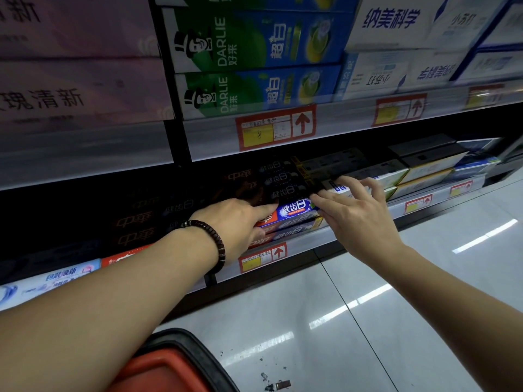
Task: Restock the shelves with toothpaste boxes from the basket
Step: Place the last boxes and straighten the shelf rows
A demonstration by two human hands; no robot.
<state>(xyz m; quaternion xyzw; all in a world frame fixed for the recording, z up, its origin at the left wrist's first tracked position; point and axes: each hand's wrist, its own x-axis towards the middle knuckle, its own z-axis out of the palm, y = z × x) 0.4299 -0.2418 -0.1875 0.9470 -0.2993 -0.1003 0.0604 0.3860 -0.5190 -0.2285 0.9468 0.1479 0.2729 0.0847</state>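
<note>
**Both hands at the blue box on the lower shelf**

The left hand (240, 222), with a dark beaded bracelet (215, 241) at its wrist, lays a straight forefinger along the top of a blue-and-red cardboard toothpaste box (294, 210). Its thumb lies against the box fronts just below, and whether it actually grips cannot be told. The right hand (359, 219) is spread, fingers apart, with its thumb tip touching that box's right end.

The box lies on top of a front stack of like boxes, behind the clear plastic shelf rail (308, 239). Beyond the fingers, shadowed dark boxes (280, 179) are piled to the underside of the shelf above. Flat white and yellow cartons (402, 176) sit just right of the right hand.

Above both hands stand green-and-blue Darlie boxes (254, 89). Below the left forearm shows the red plastic basket with a black rim (181, 360), on glossy white floor tiles (368, 306).
</note>
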